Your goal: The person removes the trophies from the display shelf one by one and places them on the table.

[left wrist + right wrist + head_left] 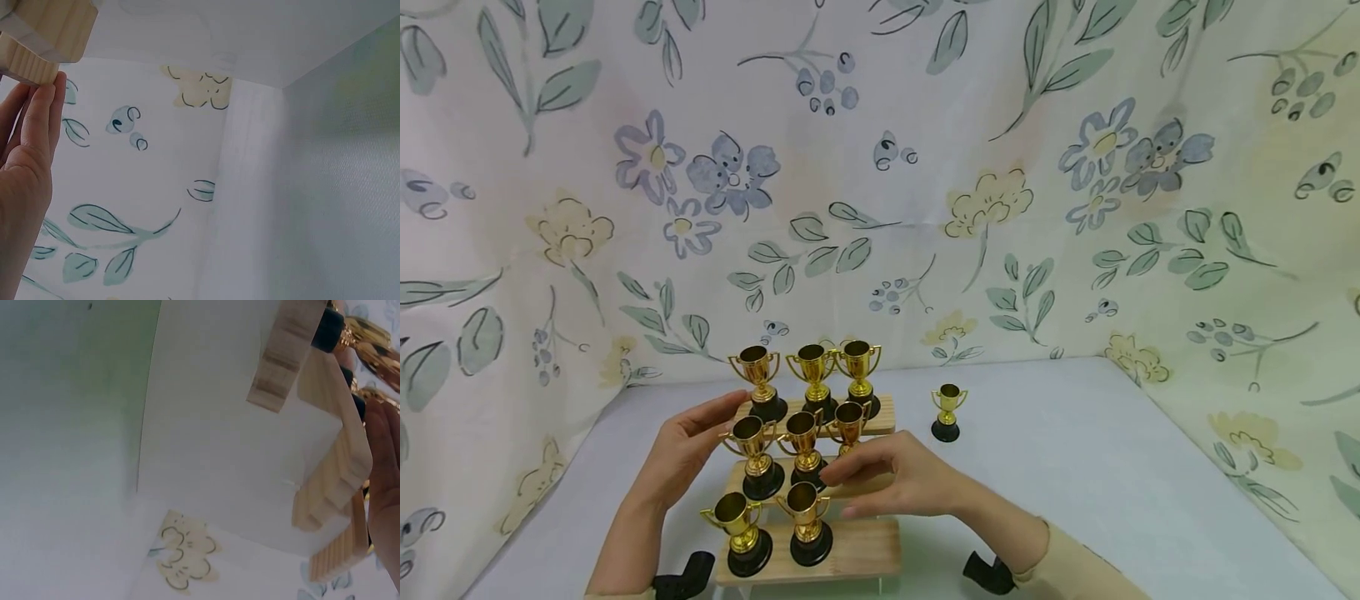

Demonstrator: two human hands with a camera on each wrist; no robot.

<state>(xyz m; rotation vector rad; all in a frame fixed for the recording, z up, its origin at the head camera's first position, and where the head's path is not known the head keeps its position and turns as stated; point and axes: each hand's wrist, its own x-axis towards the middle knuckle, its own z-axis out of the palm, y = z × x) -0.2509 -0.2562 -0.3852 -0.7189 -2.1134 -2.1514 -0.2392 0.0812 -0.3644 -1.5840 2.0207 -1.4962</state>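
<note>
A three-step wooden stand (863,546) carries small gold trophy cups on black bases. Three stand on the top step, three on the middle step, and on the bottom step a left trophy (734,518) and another trophy (805,512) beside it. My left hand (685,446) reaches to the left end of the top step; in the left wrist view its straight fingers (40,112) touch the wood. Over the right end of the middle step is my right hand (902,479), thumb and fingers apart. Its fingers hide the base of the right-hand middle trophy (848,421).
A single gold trophy (950,404) stands on the white table (1075,467) to the right of the stand. Behind the table hangs a floral cloth (880,208). Black straps (688,575) circle the wrists.
</note>
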